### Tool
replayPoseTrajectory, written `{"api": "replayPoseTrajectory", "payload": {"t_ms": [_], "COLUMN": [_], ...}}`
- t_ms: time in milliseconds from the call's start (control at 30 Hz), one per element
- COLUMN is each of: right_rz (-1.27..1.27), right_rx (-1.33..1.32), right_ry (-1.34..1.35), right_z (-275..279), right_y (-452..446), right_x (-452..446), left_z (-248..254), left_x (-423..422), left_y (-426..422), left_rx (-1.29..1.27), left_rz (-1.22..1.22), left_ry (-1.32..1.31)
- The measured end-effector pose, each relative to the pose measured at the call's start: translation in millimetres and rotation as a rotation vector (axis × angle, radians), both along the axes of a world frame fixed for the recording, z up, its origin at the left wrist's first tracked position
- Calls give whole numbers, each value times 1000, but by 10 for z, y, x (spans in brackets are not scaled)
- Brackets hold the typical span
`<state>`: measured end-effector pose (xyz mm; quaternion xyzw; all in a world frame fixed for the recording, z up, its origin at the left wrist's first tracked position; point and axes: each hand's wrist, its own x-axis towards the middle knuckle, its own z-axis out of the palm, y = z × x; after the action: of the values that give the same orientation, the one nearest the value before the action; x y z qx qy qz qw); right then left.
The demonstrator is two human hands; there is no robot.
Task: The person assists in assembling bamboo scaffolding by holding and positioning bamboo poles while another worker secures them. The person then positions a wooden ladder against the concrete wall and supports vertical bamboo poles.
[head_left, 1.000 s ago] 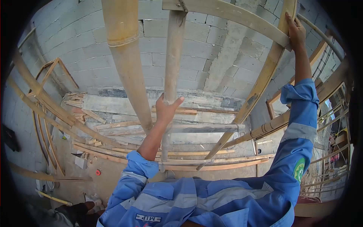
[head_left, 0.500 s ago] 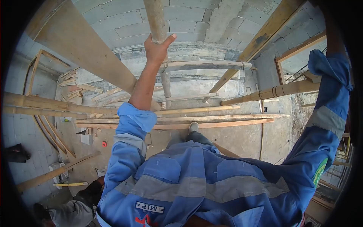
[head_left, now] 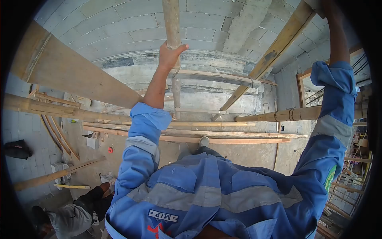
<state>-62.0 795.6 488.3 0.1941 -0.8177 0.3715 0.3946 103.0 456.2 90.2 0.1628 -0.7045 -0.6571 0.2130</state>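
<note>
My left hand (head_left: 170,55) is wrapped round the upright round pole (head_left: 171,24) of a wooden ladder-like frame, with the thumb sticking out to the right. Below it, a rung (head_left: 215,76) runs across to the slanting yellowish rail (head_left: 274,49). My right arm reaches up along the right side. At the top right edge, my right hand (head_left: 328,8) is dark and partly cut off, near the upper end of that rail; its fingers cannot be made out. A thick bamboo pole (head_left: 79,71) slants past my left forearm.
Another person (head_left: 75,213) is low at the bottom left. Long planks (head_left: 223,141) lie across the floor before my shoes (head_left: 203,142). A horizontal bamboo pole (head_left: 294,114) is at the right, another (head_left: 59,110) at the left. Behind stands a grey block wall (head_left: 119,26).
Since a second ago the view has tilted down, bringing my shoes and more floor into sight. My left hand still holds the pole; my right hand now shows at the top edge.
</note>
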Motion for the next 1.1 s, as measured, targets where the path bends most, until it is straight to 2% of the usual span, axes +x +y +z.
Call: {"api": "replayPoseTrajectory", "payload": {"t_ms": [167, 233, 333, 433, 600, 633, 667, 700, 967, 1100], "right_rz": [-81, -173, -149, -170, -120, -131, -105, -154, -84, -22], "right_rx": [-37, 31, -28, 22, -28, -38, -42, -38, -59, -22], "right_ry": [24, 87, 121, 148, 59, 35, 102, 69, -44, -49], "right_z": [-142, -129, -51, -38, -281, -294, -317, -367, -462, -740], "right_y": [300, 838, 955, 981, 566, 471, 384, 384, 190, -21], "right_x": [-480, -1095, -1171, -1339, -1469, -1486, -1548, -1822, -2231, -2645], "left_z": [-15, -23, 33, -12, -136, -216, -296, -268, -457, -759], "left_x": [-265, -420, -610, -702, -809, -882, -984, -1025, -1438, -1575], "left_y": [318, 460, 547, 597, 466, 426, 378, 350, 308, 200], "left_rx": [-35, -52, -38, -124, -49, -44, -106, -99, -126, -80], "left_rz": [37, 64, 44, 76, 52, 72, 124, 119, 179, 209], "left_ry": [16, 62, 107, 73, 28, 91, 135, 124, 125, 104]}}
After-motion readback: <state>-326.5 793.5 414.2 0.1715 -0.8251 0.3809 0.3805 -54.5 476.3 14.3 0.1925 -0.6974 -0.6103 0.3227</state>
